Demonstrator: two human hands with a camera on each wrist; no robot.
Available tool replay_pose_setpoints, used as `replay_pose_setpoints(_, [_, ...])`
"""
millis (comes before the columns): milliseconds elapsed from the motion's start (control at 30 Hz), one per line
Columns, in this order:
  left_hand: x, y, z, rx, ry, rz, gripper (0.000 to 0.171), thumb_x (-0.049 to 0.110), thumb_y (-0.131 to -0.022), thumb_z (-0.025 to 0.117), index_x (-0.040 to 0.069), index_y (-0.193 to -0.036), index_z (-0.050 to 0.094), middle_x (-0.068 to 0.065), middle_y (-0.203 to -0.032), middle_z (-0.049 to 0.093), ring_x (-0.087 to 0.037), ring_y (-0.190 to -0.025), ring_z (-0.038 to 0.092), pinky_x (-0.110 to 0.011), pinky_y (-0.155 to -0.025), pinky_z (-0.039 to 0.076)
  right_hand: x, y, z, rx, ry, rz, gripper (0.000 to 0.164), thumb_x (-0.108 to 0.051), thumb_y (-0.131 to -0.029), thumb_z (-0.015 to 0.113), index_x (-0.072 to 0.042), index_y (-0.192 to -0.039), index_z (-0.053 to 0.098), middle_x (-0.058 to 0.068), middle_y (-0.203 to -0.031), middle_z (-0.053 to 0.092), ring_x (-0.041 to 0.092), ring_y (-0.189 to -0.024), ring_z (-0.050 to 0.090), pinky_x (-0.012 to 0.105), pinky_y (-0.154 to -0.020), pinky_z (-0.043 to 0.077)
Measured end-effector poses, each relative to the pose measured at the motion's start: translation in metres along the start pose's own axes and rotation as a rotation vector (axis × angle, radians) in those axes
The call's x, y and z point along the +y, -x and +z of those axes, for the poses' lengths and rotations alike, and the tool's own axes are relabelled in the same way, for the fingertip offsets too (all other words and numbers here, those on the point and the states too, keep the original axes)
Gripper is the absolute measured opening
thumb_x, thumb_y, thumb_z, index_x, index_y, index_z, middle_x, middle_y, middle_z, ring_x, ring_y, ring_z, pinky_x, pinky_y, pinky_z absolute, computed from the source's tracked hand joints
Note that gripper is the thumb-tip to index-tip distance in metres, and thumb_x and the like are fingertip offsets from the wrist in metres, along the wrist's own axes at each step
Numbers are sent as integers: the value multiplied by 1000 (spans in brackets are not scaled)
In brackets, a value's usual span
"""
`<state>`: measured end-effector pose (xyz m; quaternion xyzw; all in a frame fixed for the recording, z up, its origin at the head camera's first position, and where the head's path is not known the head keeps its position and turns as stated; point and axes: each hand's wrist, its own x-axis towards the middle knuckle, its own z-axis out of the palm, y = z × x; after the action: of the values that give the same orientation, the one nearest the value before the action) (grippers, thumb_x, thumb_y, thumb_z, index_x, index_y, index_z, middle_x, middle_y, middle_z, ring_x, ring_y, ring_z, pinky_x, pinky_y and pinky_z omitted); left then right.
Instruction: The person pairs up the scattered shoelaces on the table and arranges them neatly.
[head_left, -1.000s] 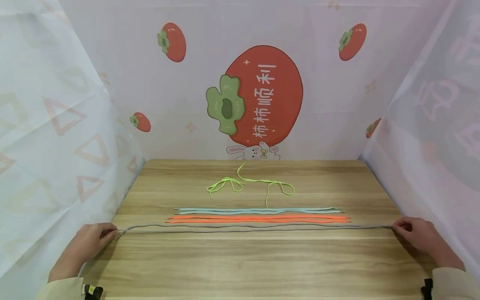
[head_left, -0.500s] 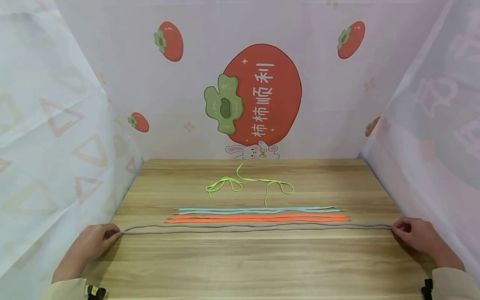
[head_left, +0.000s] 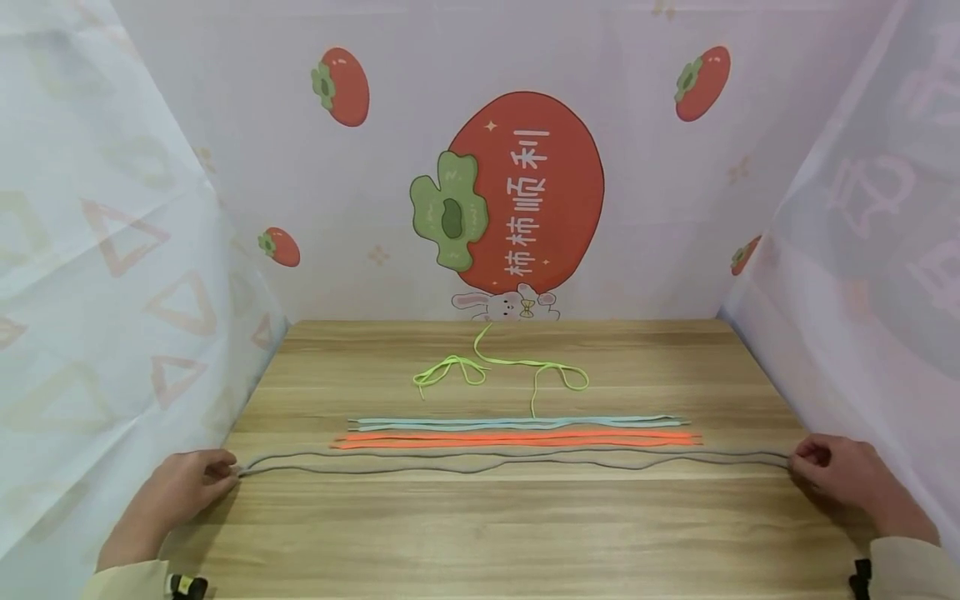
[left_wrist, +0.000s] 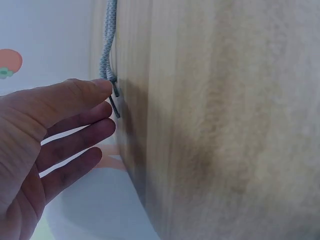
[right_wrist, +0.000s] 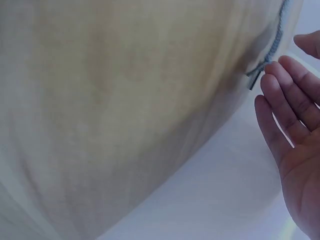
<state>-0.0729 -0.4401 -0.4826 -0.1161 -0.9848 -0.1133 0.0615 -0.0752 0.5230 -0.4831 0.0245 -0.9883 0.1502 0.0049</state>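
Note:
A pair of grey shoelaces [head_left: 480, 472] lies side by side across the wooden table, slack and slightly wavy. At their left ends is my left hand [head_left: 183, 492], its thumb [left_wrist: 95, 89] beside the dark lace tips and apart from the relaxed fingers. My right hand [head_left: 847, 475] is at the other ends. In the right wrist view its thumb stands away from the fingers [right_wrist: 282, 95], whose tips are close to the grey lace end [right_wrist: 274, 47]; whether they touch it I cannot tell.
Orange shoelaces [head_left: 517, 438] lie straight just beyond the grey pair, with light blue shoelaces [head_left: 517, 422] behind them. Farther back, yellow-green shoelaces [head_left: 450, 367] lie in loose loops. White printed sheets [head_left: 637, 275] enclose the table [head_left: 480, 542] at the back and both sides.
The grey shoelaces have gone from taut and straight to slack and wavy. Both hands have loosened their pinch on the ends and moved slightly outward.

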Motion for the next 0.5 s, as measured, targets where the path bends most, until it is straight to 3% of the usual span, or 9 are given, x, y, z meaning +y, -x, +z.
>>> replay_pose_setpoints(133, [3,-3,-7,14,-9,-2,21,16,-85,87,3,-100,79,-5,-86,81,-21,-74,76,-46,-72,61,-4,-4,-8,35,-5,0,21,-26,-100,71,-5,-96,76,-1,-85,73,-11,-70,51,24,-62,48])
replay_pose_setpoints(233, [9,-9,-13,11,-1,3,23,15,-88,84,0,-105,78,-12,-90,81,-32,-80,77,-54,-76,60,-13,-11,-10,80,-8,-47,23,-23,-99,73,0,-101,77,3,-87,75,-10,-72,54,24,-63,50])
replay_pose_setpoints(333, [20,-19,-18,19,4,37,24,14,-89,84,-2,-107,78,-16,-95,81,-36,-83,77,-55,-76,60,-28,-22,-11,109,-1,-106,25,-19,-96,75,5,-104,77,10,-91,78,4,-75,65,26,-65,53])
replay_pose_setpoints(500, [47,-43,-21,123,-7,179,22,9,-84,86,0,-102,79,-15,-96,81,-34,-81,78,-52,-74,62,-67,-47,-12,67,4,-158,28,-15,-95,76,10,-108,76,17,-95,79,30,-84,74,37,-72,59])
